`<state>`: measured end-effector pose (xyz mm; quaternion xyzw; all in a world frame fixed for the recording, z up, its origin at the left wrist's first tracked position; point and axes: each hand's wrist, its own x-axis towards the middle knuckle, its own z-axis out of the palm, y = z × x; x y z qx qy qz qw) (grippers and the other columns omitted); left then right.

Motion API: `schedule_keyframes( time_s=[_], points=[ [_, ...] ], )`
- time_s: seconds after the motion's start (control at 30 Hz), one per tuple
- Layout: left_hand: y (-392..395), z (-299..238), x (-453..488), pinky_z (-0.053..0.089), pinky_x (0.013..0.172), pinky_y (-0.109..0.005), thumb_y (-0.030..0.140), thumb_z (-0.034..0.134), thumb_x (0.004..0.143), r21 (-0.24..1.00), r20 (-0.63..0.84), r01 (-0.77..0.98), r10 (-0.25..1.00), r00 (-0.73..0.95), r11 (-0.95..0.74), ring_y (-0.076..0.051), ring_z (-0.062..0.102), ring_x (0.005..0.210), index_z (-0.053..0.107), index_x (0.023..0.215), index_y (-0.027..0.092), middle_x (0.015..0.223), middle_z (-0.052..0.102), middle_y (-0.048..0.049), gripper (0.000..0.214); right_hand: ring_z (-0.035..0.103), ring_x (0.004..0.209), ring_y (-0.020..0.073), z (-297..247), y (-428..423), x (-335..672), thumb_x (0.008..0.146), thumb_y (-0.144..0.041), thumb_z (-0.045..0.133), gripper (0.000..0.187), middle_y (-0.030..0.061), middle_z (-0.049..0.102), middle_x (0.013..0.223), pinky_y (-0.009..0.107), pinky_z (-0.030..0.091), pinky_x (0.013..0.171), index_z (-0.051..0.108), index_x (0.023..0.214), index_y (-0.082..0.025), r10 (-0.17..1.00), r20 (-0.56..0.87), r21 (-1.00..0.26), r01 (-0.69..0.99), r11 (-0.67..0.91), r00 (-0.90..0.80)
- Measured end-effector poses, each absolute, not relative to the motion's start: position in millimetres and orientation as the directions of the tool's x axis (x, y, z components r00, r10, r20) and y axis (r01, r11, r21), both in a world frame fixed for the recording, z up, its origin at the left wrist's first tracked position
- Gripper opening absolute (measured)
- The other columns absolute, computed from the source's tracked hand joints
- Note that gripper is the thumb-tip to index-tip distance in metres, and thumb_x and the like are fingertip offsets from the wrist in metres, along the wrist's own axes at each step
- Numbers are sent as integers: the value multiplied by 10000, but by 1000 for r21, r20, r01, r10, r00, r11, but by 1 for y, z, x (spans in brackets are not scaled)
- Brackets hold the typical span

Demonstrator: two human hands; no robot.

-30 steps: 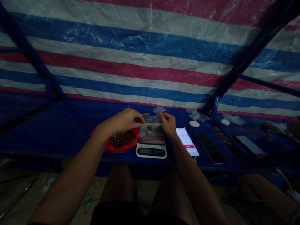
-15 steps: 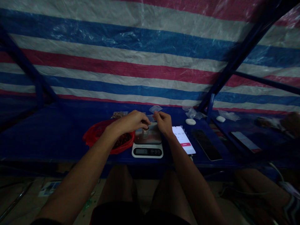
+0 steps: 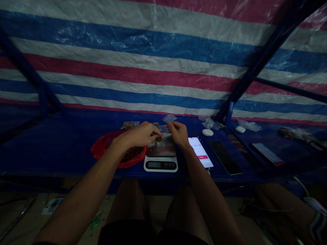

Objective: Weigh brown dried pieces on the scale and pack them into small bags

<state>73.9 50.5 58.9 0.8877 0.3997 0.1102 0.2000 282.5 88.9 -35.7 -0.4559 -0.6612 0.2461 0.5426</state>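
Note:
A white kitchen scale (image 3: pixel 160 164) stands at the front of a blue table (image 3: pixel 63 149). On its platform sits a small cup (image 3: pixel 158 142) with brown bits in it. My left hand (image 3: pixel 141 133) hovers over the cup with its fingers pinched together right at the rim. My right hand (image 3: pixel 178 133) is pinched on a small clear plastic bag (image 3: pixel 165 128) just behind the cup. Left of the scale lies a red plastic bag (image 3: pixel 102 149) of brown dried pieces, partly hidden by my left wrist.
A lit phone (image 3: pixel 200 153) lies right of the scale, a dark phone (image 3: pixel 226 157) beyond it, another phone (image 3: pixel 265 153) further right. Small clear bags (image 3: pixel 169 118) and two white cases (image 3: pixel 207 132) lie at the back. A striped tarp hangs behind. Someone else's legs (image 3: pixel 283 207) are at right.
My view has swung a little right and down, so the table things sit further left. My left hand has moved from beside the cup to just over its rim.

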Motion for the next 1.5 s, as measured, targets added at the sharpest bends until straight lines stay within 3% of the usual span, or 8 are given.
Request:
schedule_keyframes(
  time_s=[0.23,0.43,0.6,0.73,0.97,1.13,1.27,1.5],
  points=[
    [54,55,72,505,943,-267,203,613,972,493,39,635,744,667,-595,-205,752,1060,806,1210,279,1186,813,-15,316,645,780,196,-29,84,304,862,-239,633,168,49,774,872,303,466,735,791,868,-184,827,467,-651,511,561,-313],
    [48,58,70,494,968,-267,296,618,999,470,44,653,755,655,-594,-212,731,1117,737,1335,262,1250,789,-30,358,673,767,200,-30,82,310,763,-122,642,244,46,790,860,300,485,722,816,921,-189,822,375,-618,544,567,-429],
    [36,60,60,499,975,-323,314,586,1000,386,114,686,770,628,-616,-235,715,1088,792,1186,230,1189,792,-60,291,696,782,203,-35,85,312,791,-156,684,168,46,798,863,298,497,722,815,885,-204,832,351,-624,554,550,-430],
    [27,54,54,512,859,-312,222,647,901,345,-20,740,784,621,-577,-220,719,916,832,998,236,1013,798,-48,209,688,760,204,-33,84,312,826,-194,698,109,47,793,830,301,484,706,807,819,-206,841,337,-633,559,535,-424],
    [27,37,51,499,832,-300,225,667,898,362,-112,753,777,620,-549,-202,715,889,836,962,261,970,797,-30,184,652,812,207,-15,73,299,939,-401,686,240,59,777,875,324,468,739,816,875,-209,787,496,-688,388,614,-366],
    [32,42,48,492,865,-319,323,623,984,348,41,713,770,637,-609,-214,692,928,822,1017,223,1004,772,-59,225,676,833,209,-11,66,287,950,-452,684,279,59,781,894,330,492,775,837,887,-227,775,440,-735,314,601,-454],
    [39,47,54,483,883,-317,359,587,1014,305,206,730,790,577,-612,-215,682,967,819,1066,220,1070,753,-68,275,672,837,213,-12,67,286,993,-542,602,435,56,750,832,334,486,792,829,808,-220,776,464,-743,290,603,-426],
    [42,46,72,483,805,-312,371,533,1022,231,177,778,812,556,-584,-224,695,946,825,1034,239,1046,758,-58,320,606,750,197,-14,71,287,974,-623,598,514,53,678,795,329,423,682,809,847,-171,822,500,-756,327,568,-271]
  ],
)
